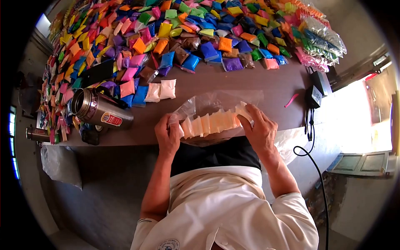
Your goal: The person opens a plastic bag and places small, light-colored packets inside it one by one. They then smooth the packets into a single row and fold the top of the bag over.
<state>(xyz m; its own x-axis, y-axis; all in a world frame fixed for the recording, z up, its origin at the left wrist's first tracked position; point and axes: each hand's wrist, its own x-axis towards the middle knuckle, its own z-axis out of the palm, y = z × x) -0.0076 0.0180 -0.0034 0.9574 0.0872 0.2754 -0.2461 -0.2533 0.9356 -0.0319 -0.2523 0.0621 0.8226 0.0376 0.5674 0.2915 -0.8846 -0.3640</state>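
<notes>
White shirt nearest my camera | left hand, right hand: I see fingers pinching 2 ends of peach packet row | row at tabletop near edge, by clear bag

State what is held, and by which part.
A row of pale-orange packets, with clear plastic, by its ends: left hand at the left, right hand at the right.

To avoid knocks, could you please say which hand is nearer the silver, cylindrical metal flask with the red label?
Left: the left hand is apart from the flask, to its right; the right hand is farther right.
</notes>
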